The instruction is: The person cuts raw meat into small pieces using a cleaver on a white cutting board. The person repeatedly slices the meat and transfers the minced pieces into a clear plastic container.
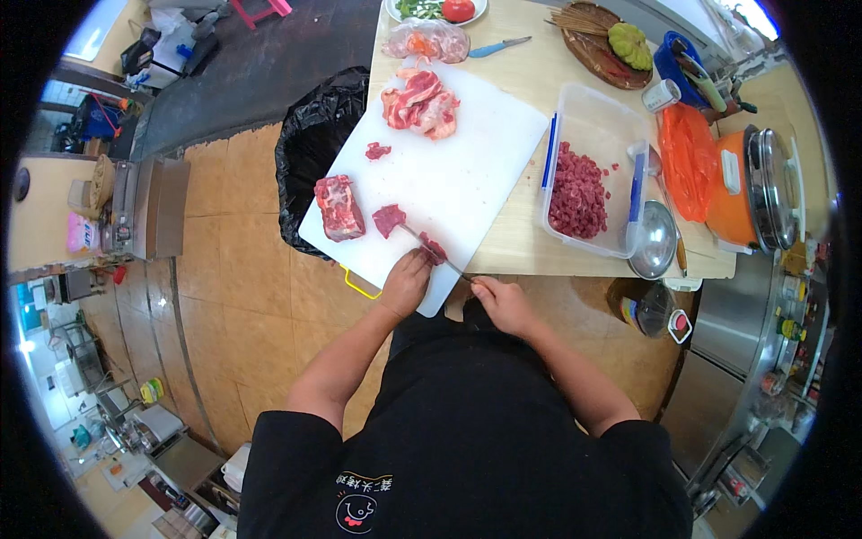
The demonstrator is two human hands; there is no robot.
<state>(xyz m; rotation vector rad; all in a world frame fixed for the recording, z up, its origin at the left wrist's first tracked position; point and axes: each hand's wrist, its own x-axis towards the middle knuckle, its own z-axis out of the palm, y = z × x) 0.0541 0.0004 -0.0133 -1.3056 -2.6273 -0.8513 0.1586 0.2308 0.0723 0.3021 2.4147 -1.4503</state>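
Note:
My right hand (500, 302) grips the handle of a knife (439, 255), whose blade lies across a small piece of red meat (432, 248) near the close corner of a white cutting board (471, 162). The fingers of my left hand (407, 279) press on that meat beside the blade. A flat piece of red meat (388, 220) rests by the knife's tip. Left of it sits a thick block of raw meat (340, 209). A small scrap (378, 151) and a heap of fatty trimmings (421, 104) lie farther up the board.
Diced meat (578, 195) fills part of a clear plastic container (596, 246) on the right. Beside it are a metal bowl (653, 239) and an orange pot (731, 188). A blue-handled knife (488, 50) lies beyond the board. A bin lined with black plastic (300, 148) stands at the table's left edge.

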